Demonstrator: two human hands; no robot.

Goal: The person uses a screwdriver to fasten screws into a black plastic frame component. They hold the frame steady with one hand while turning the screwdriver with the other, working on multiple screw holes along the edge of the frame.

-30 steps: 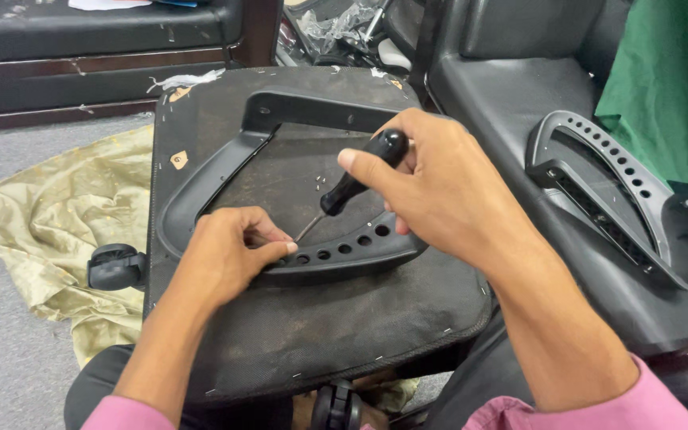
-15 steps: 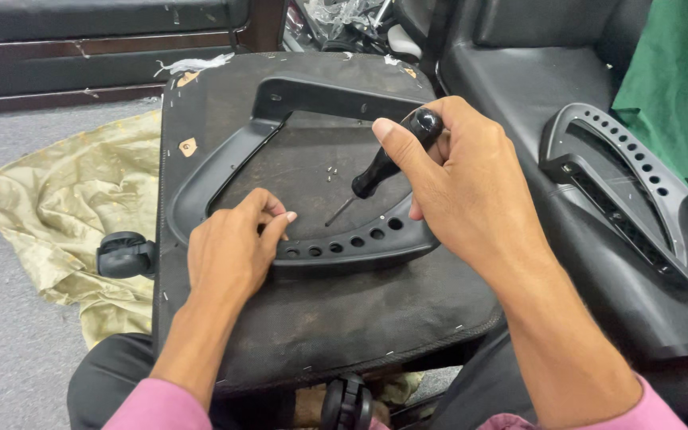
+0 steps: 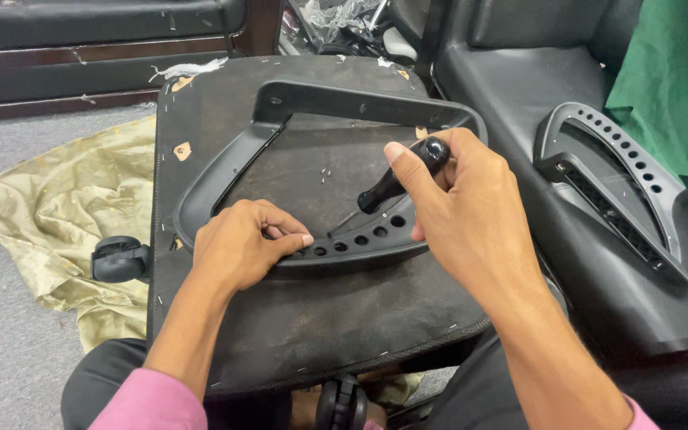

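Black plastic makes up the armrest (image 3: 296,171), a loop-shaped frame lying flat on the upturned seat base (image 3: 280,334), with a row of round holes along its near bar. The right hand (image 3: 459,211) is clamped around the black handle of a screwdriver (image 3: 396,183), thumb over the rounded top, and the tool slants down and left so its tip sits at the near bar beside the holes. The left hand (image 3: 236,247) rests on that same bar at the left of the holes, fingers curled together with the fingertips pinched at the spot where the tip points; whether they hold anything small I cannot tell. A few tiny screws (image 3: 324,173) lie loose on the base inside the loop. To the right, a second armrest (image 3: 639,199) lies on a dark seat (image 3: 535,95), with green cloth (image 3: 670,72) at the far right. On the left, yellow cloth (image 3: 65,215) covers the grey floor, and a castor (image 3: 119,259) sits by the base's left edge. Another castor (image 3: 342,402) shows at the near edge, between the person's legs.
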